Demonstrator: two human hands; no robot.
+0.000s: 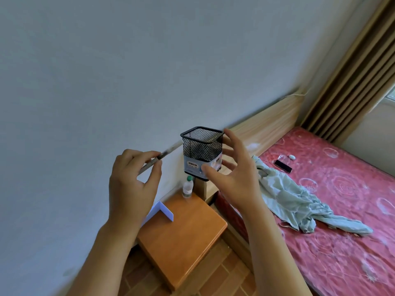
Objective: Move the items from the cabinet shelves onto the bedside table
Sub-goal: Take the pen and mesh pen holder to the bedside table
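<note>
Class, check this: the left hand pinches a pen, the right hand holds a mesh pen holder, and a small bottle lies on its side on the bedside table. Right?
Not quite. In the head view the small bottle stands upright on the bedside table. The rest holds: left hand pinches the pen, right hand holds the mesh pen holder.

Wooden bedside table (188, 238) w/ small bottle (188, 188), white folded card (162, 211)

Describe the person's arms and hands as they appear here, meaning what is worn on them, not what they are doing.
Both forearms are bare as far as the frame shows, with no sleeve or cuff in view. The left hand and right hand wear no gloves, and no rings, watch or bracelet are visible. Fingernails look short and unpainted.
</note>
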